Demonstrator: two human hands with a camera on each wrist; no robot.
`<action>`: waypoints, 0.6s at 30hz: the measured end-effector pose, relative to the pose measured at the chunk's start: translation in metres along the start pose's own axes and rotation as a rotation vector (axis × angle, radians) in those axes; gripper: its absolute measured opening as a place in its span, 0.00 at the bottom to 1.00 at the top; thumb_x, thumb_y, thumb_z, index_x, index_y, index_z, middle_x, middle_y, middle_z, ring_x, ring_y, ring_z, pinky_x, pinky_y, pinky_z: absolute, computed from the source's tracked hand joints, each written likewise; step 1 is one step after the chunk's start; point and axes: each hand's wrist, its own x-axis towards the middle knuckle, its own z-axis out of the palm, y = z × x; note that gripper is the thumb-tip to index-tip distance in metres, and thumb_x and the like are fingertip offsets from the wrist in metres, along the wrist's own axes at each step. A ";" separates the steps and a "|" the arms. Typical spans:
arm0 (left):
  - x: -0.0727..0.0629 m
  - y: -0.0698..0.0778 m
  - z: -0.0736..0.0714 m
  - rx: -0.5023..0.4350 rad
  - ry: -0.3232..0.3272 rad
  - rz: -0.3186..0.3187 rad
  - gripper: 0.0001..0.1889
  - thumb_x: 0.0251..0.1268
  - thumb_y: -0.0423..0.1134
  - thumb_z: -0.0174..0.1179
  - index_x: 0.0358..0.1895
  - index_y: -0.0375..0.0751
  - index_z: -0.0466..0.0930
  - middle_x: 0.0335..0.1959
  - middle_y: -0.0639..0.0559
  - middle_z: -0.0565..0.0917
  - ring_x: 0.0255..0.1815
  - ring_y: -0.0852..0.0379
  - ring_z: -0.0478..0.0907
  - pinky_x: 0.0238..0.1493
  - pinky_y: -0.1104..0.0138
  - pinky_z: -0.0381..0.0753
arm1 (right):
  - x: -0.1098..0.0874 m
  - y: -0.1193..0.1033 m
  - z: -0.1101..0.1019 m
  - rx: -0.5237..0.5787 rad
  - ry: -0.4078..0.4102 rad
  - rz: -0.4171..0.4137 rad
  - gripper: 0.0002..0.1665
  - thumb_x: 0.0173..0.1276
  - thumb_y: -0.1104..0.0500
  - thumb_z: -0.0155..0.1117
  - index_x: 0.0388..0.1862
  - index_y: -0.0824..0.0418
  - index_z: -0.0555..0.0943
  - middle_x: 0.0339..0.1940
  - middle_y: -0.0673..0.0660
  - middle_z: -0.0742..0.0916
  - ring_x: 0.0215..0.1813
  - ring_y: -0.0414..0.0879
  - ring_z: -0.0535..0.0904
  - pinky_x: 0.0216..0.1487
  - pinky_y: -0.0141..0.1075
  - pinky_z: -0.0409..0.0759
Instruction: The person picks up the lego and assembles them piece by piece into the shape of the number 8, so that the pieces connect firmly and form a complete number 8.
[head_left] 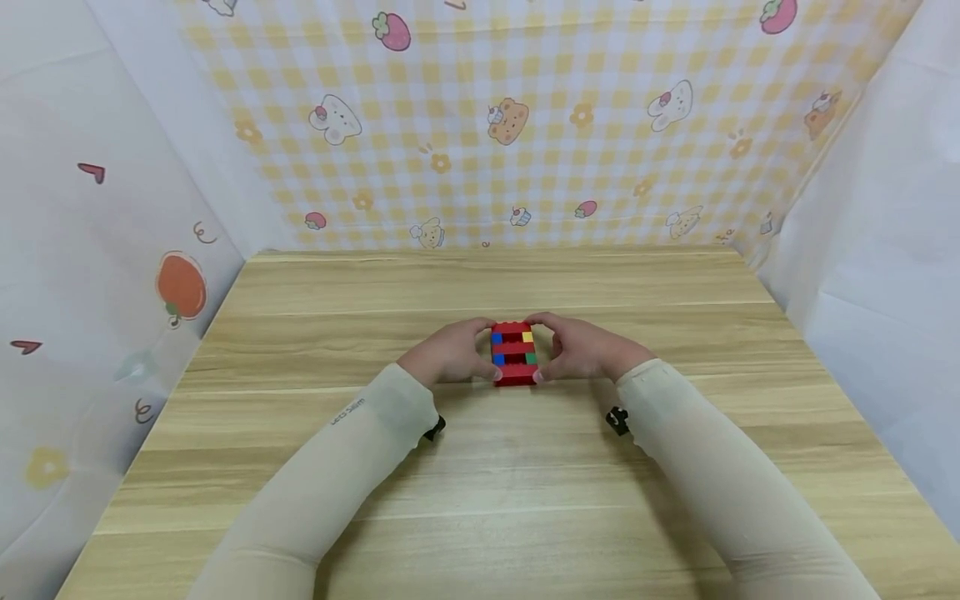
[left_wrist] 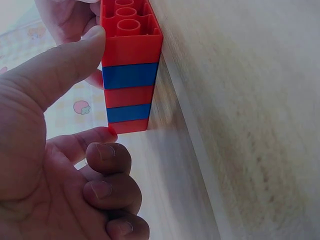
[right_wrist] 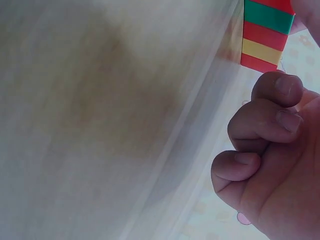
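On the table lies a small stack of toy building bricks (head_left: 514,348) on its side, with three long red bricks and gaps between them. Two blue bricks (left_wrist: 130,76) sit between the reds on the left. On the right are a yellow brick (right_wrist: 261,51) and a green brick (right_wrist: 269,18). The left hand (head_left: 456,350) pinches the left side lengthwise, thumb at the near end and index finger at the far end. The right hand (head_left: 588,348) grips the right side likewise. The other fingers of both hands are curled, away from the bricks. Open brick undersides show in the left wrist view.
The wood-grain table (head_left: 480,517) runs back to a yellow checked cloth (head_left: 450,183) with cartoon prints. White cloths hang at the left (head_left: 97,317) and right (head_left: 885,208). Pale sleeves (head_left: 322,483) cover both forearms, and a dark device (head_left: 617,421) shows at the right wrist.
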 end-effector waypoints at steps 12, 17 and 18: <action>0.005 0.000 -0.003 0.016 -0.012 0.007 0.49 0.62 0.45 0.77 0.84 0.54 0.59 0.83 0.49 0.64 0.81 0.43 0.61 0.80 0.40 0.60 | 0.001 0.002 -0.001 0.034 0.000 0.028 0.57 0.59 0.44 0.84 0.82 0.36 0.61 0.67 0.60 0.79 0.65 0.59 0.75 0.70 0.61 0.73; 0.009 -0.002 -0.003 0.035 -0.011 0.020 0.48 0.63 0.46 0.77 0.84 0.55 0.59 0.83 0.49 0.63 0.83 0.43 0.59 0.80 0.41 0.60 | 0.001 0.001 -0.001 0.036 0.003 0.037 0.57 0.60 0.44 0.83 0.83 0.35 0.60 0.65 0.62 0.79 0.65 0.59 0.75 0.70 0.60 0.73; 0.010 -0.003 -0.003 0.035 -0.011 0.021 0.48 0.63 0.46 0.77 0.84 0.55 0.59 0.83 0.49 0.63 0.83 0.43 0.59 0.80 0.41 0.60 | 0.001 0.002 -0.001 0.037 0.002 0.037 0.57 0.61 0.44 0.83 0.83 0.35 0.60 0.66 0.62 0.79 0.65 0.59 0.75 0.70 0.60 0.73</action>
